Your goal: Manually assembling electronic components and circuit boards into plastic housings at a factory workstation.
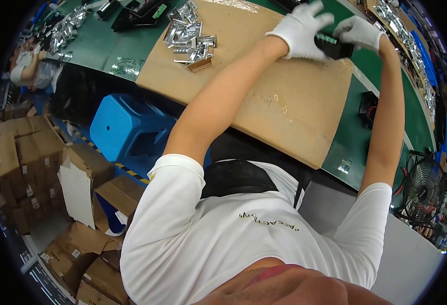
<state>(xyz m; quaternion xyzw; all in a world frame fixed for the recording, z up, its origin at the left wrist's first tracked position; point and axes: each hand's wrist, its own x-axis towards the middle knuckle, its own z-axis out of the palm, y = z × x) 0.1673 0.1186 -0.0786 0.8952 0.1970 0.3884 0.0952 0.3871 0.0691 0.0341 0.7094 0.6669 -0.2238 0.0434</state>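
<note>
Both my hands wear white gloves and meet over the far right of the brown board on the bench. Between them is a small black housing with a green circuit board along its upper edge. My left hand is open, its upper fingers stretched and spread. The lower part of that glove touches the housing's left side and is smeared by motion. My right hand is closed, fingertips bent together at the circuit board's right end. Whatever those fingertips pinch is too small to make out.
Shiny metal parts lie piled on the brown board. A black unit and a fan stand to the right. A blue stool and cardboard boxes are left. Another person sits far left.
</note>
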